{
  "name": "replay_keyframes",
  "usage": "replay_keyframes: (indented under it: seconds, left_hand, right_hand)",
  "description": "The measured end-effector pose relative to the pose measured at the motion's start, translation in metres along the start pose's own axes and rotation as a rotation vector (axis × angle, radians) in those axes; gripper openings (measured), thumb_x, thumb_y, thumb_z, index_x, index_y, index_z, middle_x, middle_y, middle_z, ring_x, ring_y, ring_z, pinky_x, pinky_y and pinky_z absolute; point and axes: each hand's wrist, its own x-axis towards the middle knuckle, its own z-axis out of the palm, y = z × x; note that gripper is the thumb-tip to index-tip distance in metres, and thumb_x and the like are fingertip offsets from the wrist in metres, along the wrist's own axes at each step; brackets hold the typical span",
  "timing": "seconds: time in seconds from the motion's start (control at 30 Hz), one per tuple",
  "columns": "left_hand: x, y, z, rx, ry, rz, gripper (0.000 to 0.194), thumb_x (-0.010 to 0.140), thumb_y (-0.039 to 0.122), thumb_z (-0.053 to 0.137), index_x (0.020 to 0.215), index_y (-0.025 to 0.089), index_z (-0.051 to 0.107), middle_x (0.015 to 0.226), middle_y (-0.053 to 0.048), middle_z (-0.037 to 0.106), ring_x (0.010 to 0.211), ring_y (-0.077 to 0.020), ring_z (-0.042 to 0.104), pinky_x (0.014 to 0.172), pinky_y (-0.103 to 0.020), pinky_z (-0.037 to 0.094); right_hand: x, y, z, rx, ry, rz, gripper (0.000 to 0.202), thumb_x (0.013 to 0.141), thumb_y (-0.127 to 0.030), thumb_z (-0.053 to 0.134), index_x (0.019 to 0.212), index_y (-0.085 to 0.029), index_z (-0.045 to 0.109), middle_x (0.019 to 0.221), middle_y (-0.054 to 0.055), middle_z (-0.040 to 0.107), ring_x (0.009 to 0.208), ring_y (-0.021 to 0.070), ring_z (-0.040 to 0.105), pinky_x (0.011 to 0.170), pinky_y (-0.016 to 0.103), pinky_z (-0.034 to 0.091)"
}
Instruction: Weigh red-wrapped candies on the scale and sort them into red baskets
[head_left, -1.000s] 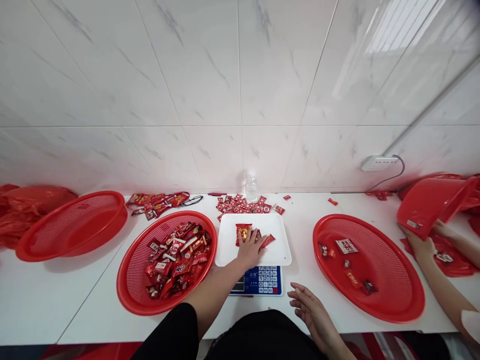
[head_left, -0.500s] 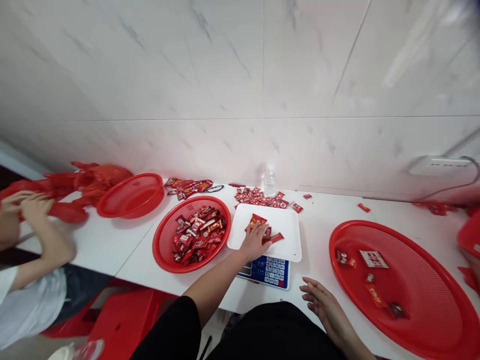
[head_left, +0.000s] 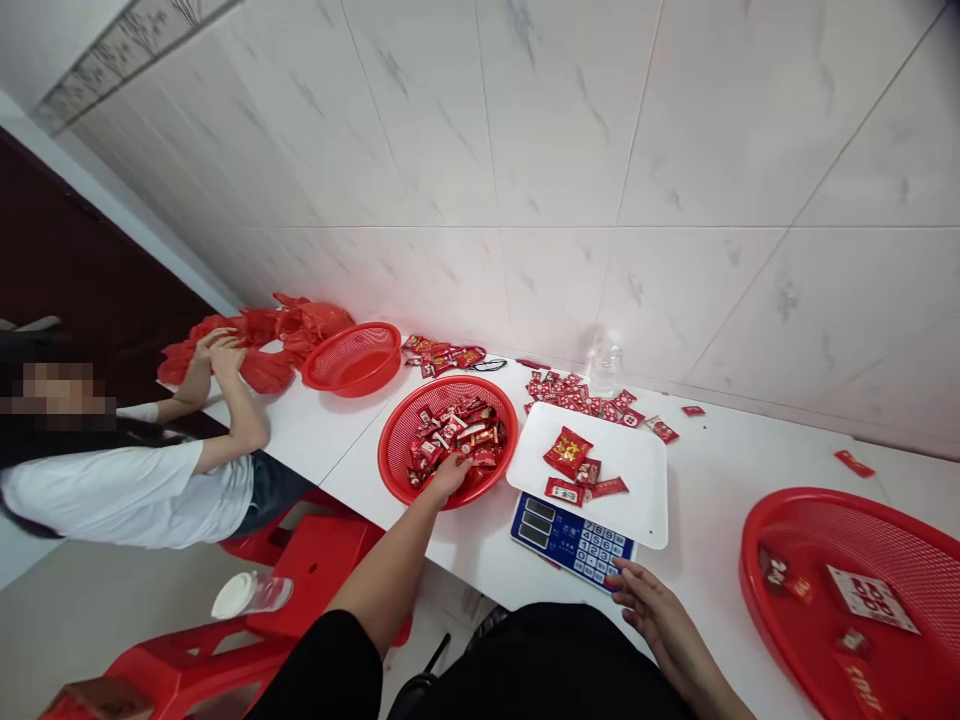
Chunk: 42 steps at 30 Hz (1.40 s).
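White table (head_left: 720, 480) is running along the tiled wall, and three red baskets are sitting on it. One big basket (head_left: 765, 540) is lying at the right edge with about five small packets in it. One middle basket (head_left: 390, 450) is holding a heap of red candy packets (head_left: 457, 440), too many to count. One far basket (head_left: 352, 358) is sitting by a pile of red bags (head_left: 285, 330), where another person in a white shirt (head_left: 127, 495) is reaching with both hands.

One scale is sitting between the baskets, with a white tray (head_left: 637, 480) on top and a blue keypad (head_left: 574, 540) in front. Four red packets (head_left: 577, 465) are lying on the tray, one bigger with gold on it. More small packets (head_left: 577, 392) are lying in a bunch by the wall behind the tray.

The left hand (head_left: 450, 475) is reaching far out into the middle basket, fingers bent down on the heap. I cannot tell if it is gripping a packet. The right hand (head_left: 652, 605) is resting on the table edge just beside the keypad, fingers loose and spread, holding nothing.
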Motion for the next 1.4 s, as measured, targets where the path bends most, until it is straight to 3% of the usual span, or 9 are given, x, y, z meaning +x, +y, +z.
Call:
replay_keyframes:
  seconds: [0.17, 0.3, 0.4, 0.67, 0.97, 1.23, 1.4]
  left_hand:
    - [0.034, -0.018, -0.018, 0.191, 0.078, 0.003, 0.032, 0.08, 0.024, 0.053, 0.111, 0.013, 0.054, 0.113, -0.013, 0.061, 0.104, -0.0242, 0.056, 0.083, -0.031, 0.04]
    - [0.053, -0.029, -0.019, 0.29, 0.022, 0.051, 0.03, 0.079, 0.024, 0.054, 0.107, 0.014, 0.057, 0.11, -0.012, 0.063, 0.101, -0.0233, 0.057, 0.083, -0.03, 0.04]
    - [0.063, -0.033, -0.017, 0.354, 0.02, 0.101, 0.039, 0.081, 0.027, 0.053, 0.117, 0.014, 0.051, 0.119, -0.014, 0.057, 0.107, -0.0232, 0.054, 0.086, -0.03, 0.039]
    - [0.071, -0.035, -0.012, 0.513, -0.069, 0.228, 0.045, 0.079, 0.041, 0.053, 0.118, 0.018, 0.052, 0.125, -0.013, 0.047, 0.112, -0.0264, 0.048, 0.089, -0.033, 0.037]
    - [0.08, -0.036, -0.006, 0.658, -0.139, 0.157, 0.072, 0.075, 0.038, 0.057, 0.139, 0.025, 0.025, 0.128, -0.012, 0.039, 0.115, -0.0283, 0.043, 0.088, -0.034, 0.039]
    - [0.085, -0.03, -0.006, 0.609, -0.141, 0.194, 0.047, 0.078, 0.034, 0.053, 0.123, 0.022, 0.046, 0.123, -0.014, 0.041, 0.112, -0.0297, 0.045, 0.086, -0.038, 0.04]
    - [0.085, -0.034, -0.008, 0.491, -0.154, 0.243, 0.034, 0.076, 0.03, 0.056, 0.109, 0.022, 0.056, 0.115, -0.011, 0.046, 0.107, -0.0266, 0.048, 0.086, -0.035, 0.04]
  right_hand:
    - [-0.001, 0.013, 0.011, 0.021, 0.053, 0.03, 0.045, 0.072, -0.047, 0.065, 0.11, -0.025, 0.057, 0.095, 0.001, 0.067, 0.082, 0.0146, 0.061, 0.072, 0.025, 0.048]
    - [0.004, 0.019, 0.027, 0.037, 0.096, 0.033, 0.045, 0.071, -0.048, 0.066, 0.109, -0.024, 0.058, 0.094, 0.002, 0.067, 0.082, 0.0149, 0.061, 0.071, 0.024, 0.048]
    - [0.01, 0.023, 0.045, 0.041, 0.098, 0.009, 0.045, 0.071, -0.048, 0.066, 0.109, -0.025, 0.058, 0.095, 0.002, 0.067, 0.082, 0.0156, 0.061, 0.071, 0.025, 0.048]
    - [0.018, 0.043, 0.074, 0.072, 0.147, -0.028, 0.045, 0.071, -0.047, 0.066, 0.11, -0.025, 0.058, 0.098, 0.003, 0.067, 0.084, 0.0161, 0.061, 0.073, 0.026, 0.048]
    - [0.023, 0.05, 0.093, 0.075, 0.176, -0.057, 0.043, 0.072, -0.047, 0.066, 0.108, -0.024, 0.058, 0.092, 0.002, 0.067, 0.08, 0.0144, 0.061, 0.068, 0.023, 0.047]
    - [0.014, 0.038, 0.106, 0.027, 0.193, -0.102, 0.04, 0.072, -0.047, 0.064, 0.104, -0.024, 0.061, 0.091, 0.002, 0.067, 0.08, 0.0153, 0.061, 0.069, 0.024, 0.047]
    - [0.022, 0.034, 0.11, 0.012, 0.212, -0.098, 0.043, 0.066, -0.048, 0.068, 0.101, -0.024, 0.062, 0.087, 0.002, 0.067, 0.076, 0.0165, 0.062, 0.065, 0.026, 0.048]
